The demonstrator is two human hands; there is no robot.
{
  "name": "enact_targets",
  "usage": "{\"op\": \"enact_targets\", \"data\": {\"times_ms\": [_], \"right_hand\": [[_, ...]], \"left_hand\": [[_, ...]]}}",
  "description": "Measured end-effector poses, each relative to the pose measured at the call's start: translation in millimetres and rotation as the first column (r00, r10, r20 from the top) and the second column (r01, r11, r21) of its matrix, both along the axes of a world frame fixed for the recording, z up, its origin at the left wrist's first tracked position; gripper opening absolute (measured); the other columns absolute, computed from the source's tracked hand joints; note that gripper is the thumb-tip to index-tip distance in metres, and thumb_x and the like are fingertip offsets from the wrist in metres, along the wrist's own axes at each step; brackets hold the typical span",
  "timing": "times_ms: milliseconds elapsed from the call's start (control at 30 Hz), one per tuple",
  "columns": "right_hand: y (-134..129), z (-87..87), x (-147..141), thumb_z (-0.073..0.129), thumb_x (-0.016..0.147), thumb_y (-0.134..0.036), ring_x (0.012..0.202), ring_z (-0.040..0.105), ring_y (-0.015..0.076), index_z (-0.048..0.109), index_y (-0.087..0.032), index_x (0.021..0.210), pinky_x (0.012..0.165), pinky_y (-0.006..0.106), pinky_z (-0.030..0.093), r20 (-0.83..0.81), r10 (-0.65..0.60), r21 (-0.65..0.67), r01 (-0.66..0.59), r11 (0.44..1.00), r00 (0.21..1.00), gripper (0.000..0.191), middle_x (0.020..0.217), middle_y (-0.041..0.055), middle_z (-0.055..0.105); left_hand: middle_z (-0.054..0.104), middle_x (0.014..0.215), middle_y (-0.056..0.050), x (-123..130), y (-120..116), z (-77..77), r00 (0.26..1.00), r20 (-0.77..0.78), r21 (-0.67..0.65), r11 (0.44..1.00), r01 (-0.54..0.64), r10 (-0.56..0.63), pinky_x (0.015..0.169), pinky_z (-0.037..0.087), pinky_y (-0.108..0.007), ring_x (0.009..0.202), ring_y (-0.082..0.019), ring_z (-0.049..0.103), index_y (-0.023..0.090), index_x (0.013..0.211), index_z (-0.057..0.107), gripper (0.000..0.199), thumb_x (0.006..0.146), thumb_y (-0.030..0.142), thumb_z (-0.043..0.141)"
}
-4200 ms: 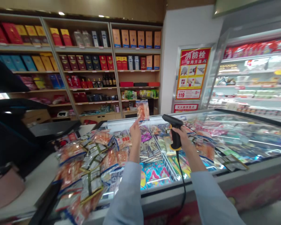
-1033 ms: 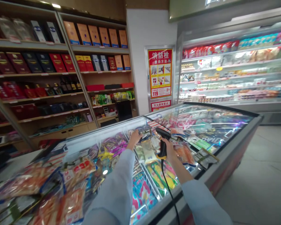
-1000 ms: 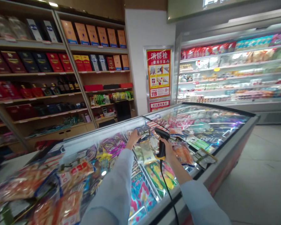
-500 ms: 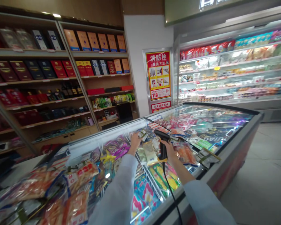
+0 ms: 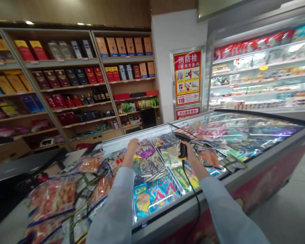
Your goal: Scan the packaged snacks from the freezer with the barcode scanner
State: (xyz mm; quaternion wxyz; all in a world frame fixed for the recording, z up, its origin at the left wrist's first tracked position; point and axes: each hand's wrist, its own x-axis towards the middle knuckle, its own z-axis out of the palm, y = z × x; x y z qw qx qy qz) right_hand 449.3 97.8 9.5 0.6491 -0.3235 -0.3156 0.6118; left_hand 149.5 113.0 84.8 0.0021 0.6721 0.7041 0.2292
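My right hand [image 5: 189, 151] is wrapped round the grip of a black and yellow handheld barcode scanner [image 5: 183, 149], its head pointing away over the freezer. A black cord [image 5: 193, 189] runs down from the grip past the freezer's front edge. Above the purple packets [image 5: 147, 152] at the freezer's far side, my left hand [image 5: 133, 146] is raised with its fingers curled in; what they hold, if anything, is hidden. Pale pouches [image 5: 173, 155] lie just left of the scanner. Beyond my right hand are bags of orange-pink food [image 5: 208, 157].
Bags of orange-pink food [image 5: 58, 193] and green-edged packets are heaped at the left, by a dark flat-topped object [image 5: 27, 162]. The chest freezer's glass cover [image 5: 244, 128] spans the right side. Shelves of boxes [image 5: 73, 78] stand behind, with a lit fridge [image 5: 264, 78] at far right.
My view has turned left. My left hand has moved left, away from the small packet beside the scanner, to over the purple packets. My right hand still holds the scanner.
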Motion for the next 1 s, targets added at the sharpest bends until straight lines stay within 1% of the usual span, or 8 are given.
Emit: {"op": "enact_targets", "data": {"times_ms": [100, 200, 300, 433, 600, 767, 900, 1000], "right_hand": [[-2, 18.0, -32, 0.069, 0.066, -0.038, 0.036, 0.050, 0.0122, 0.057, -0.018, 0.069, 0.034, 0.023, 0.038, 0.072, 0.110, 0.070, -0.115, 0.991, 0.991, 0.023, 0.049, -0.0011, 0.058], [-3, 22.4, -68, 0.071, 0.064, -0.037, 0.036, 0.051, 0.0124, 0.059, -0.018, 0.070, 0.035, 0.023, 0.037, 0.183, 0.234, 0.189, -0.268, 0.945, 0.955, 0.024, 0.050, -0.0008, 0.060], [-3, 8.2, -96, 0.071, 0.063, -0.040, 0.035, 0.051, 0.0126, 0.059, -0.018, 0.072, 0.036, 0.023, 0.038, 0.196, 0.351, 0.208, -0.389, 0.898, 0.916, 0.026, 0.048, -0.0016, 0.059], [-2, -18.5, -114, 0.071, 0.064, -0.043, 0.036, 0.051, 0.0121, 0.056, -0.019, 0.069, 0.036, 0.022, 0.038, 0.114, 0.456, 0.169, -0.470, 0.867, 0.883, 0.029, 0.046, -0.0025, 0.056], [-4, -28.8, -116, 0.070, 0.067, -0.044, 0.037, 0.049, 0.0113, 0.055, -0.020, 0.071, 0.037, 0.022, 0.038, 0.134, 0.531, 0.173, -0.547, 0.819, 0.837, 0.029, 0.047, -0.0032, 0.055], [-6, -27.8, -117, 0.071, 0.067, -0.043, 0.035, 0.050, 0.0123, 0.055, -0.019, 0.075, 0.037, 0.023, 0.038, 0.195, 0.573, 0.179, -0.603, 0.777, 0.796, 0.030, 0.046, -0.0037, 0.055], [-8, -27.8, -118, 0.069, 0.070, -0.043, 0.037, 0.051, 0.0126, 0.055, -0.019, 0.078, 0.038, 0.024, 0.039, 0.207, 0.577, 0.194, -0.611, 0.767, 0.790, 0.029, 0.047, -0.0037, 0.056], [-9, -27.9, -117, 0.069, 0.070, -0.043, 0.038, 0.051, 0.0123, 0.055, -0.019, 0.075, 0.039, 0.024, 0.040, 0.208, 0.581, 0.192, -0.615, 0.765, 0.787, 0.028, 0.048, -0.0032, 0.056]], "left_hand": [[0.068, 0.102, -0.011, -14, -29, 1.5, 0.998, 0.045, 0.111, 0.992, -0.059, 0.054, 0.083, 0.047, -0.027, 0.096, -0.022, 0.064, 0.014, 0.125, 0.059, 0.050, 0.077, 0.026, 0.067], [0.061, 0.109, -0.011, -16, -54, -20.6, 0.980, 0.172, 0.342, 0.926, -0.158, 0.103, 0.083, 0.048, -0.028, 0.093, -0.020, 0.064, 0.015, 0.135, 0.051, 0.053, 0.083, 0.022, 0.058], [0.059, 0.110, -0.011, -14, -69, -52.4, 0.957, 0.263, 0.480, 0.845, -0.237, 0.119, 0.088, 0.048, -0.032, 0.098, -0.022, 0.061, 0.017, 0.140, 0.046, 0.052, 0.088, 0.021, 0.050], [0.058, 0.114, -0.011, -14, -75, -78.6, 0.948, 0.293, 0.476, 0.841, -0.255, 0.122, 0.088, 0.048, -0.034, 0.102, -0.023, 0.060, 0.021, 0.140, 0.047, 0.049, 0.091, 0.022, 0.047], [0.060, 0.114, -0.013, -17, -72, -86.2, 0.968, 0.198, 0.512, 0.826, -0.237, 0.154, 0.082, 0.048, -0.032, 0.097, -0.023, 0.061, 0.020, 0.144, 0.043, 0.049, 0.094, 0.025, 0.043], [0.063, 0.103, -0.011, -19, -66, -94.1, 0.981, 0.108, 0.628, 0.754, -0.192, 0.159, 0.071, 0.049, -0.029, 0.084, -0.020, 0.062, 0.021, 0.145, 0.041, 0.051, 0.095, 0.024, 0.044], [0.064, 0.102, -0.011, -22, -65, -96.4, 0.986, 0.079, 0.677, 0.719, -0.161, 0.147, 0.069, 0.049, -0.028, 0.083, -0.019, 0.062, 0.021, 0.144, 0.043, 0.050, 0.095, 0.024, 0.045], [0.063, 0.102, -0.011, -23, -65, -95.3, 0.984, 0.091, 0.669, 0.722, -0.176, 0.155, 0.069, 0.049, -0.028, 0.081, -0.020, 0.062, 0.020, 0.143, 0.045, 0.048, 0.095, 0.025, 0.045]]}}
